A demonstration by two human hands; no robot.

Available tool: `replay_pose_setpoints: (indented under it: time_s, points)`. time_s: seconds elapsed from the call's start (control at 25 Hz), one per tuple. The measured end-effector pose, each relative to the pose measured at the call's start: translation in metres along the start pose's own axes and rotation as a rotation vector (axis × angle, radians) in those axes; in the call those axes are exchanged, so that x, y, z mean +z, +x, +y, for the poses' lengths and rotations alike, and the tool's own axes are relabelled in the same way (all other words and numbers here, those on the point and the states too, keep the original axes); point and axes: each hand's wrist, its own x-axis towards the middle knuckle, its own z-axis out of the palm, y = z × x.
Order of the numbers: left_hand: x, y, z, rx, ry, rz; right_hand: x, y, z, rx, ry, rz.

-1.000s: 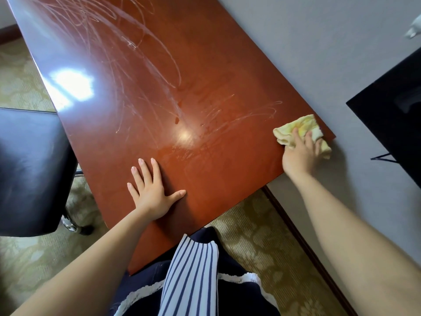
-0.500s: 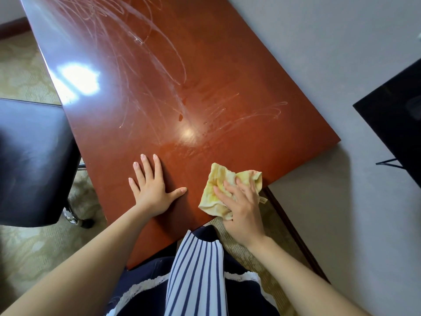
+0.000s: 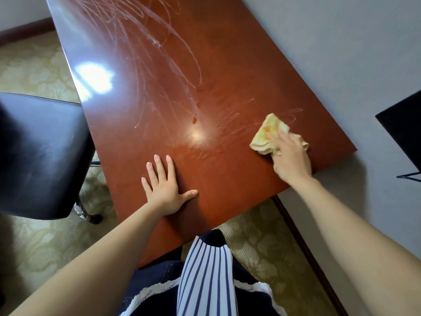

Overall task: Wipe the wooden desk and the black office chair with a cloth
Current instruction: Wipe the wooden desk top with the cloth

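Chair (image 3: 41, 156), frame left: not yet wiped. Left hand (image 3: 166, 190), centre: flat, fingers spread on desk (image 3: 227, 65). Cloth (image 3: 268, 135), centre right, under flat-pressing right hand (image 3: 290, 158); it has swept right from the near edge. Desk wiping continues; upper streaks remain.

A pale grey wall (image 3: 341, 53) fills the upper right of the frame. A beige patterned carpet (image 3: 34, 71) covers the floor at left and bottom. A dark baseboard (image 3: 304, 252) follows the wall's foot. A flat black object (image 3: 407, 128) enters from the right edge.
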Motion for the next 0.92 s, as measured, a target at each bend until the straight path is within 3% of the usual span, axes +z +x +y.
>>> replay_pose_setpoints:
  time_s: [0.16,0.24,0.48,0.64,0.8,0.92]
  points:
    - [-0.001,-0.001,0.000,0.006,-0.001,-0.013,-0.006,0.034,-0.006,0.295,0.085,0.007]
    - [-0.001,-0.001,0.000,0.008,-0.005,-0.017,0.003,0.033,-0.029,0.308,0.017,-0.013]
    - [0.001,0.001,-0.002,-0.002,0.003,-0.007,0.037,-0.006,-0.106,-0.015,0.032,-0.101]
    - [0.003,0.001,-0.003,0.005,0.006,0.020,0.051,-0.035,-0.137,-0.333,0.075,-0.187]
    - [0.004,0.001,-0.004,0.001,0.036,0.042,0.044,-0.054,-0.116,-0.561,0.097,-0.246]
    - [0.003,0.001,-0.004,-0.008,0.019,0.029,0.027,-0.054,-0.076,-0.586,0.059,-0.218]
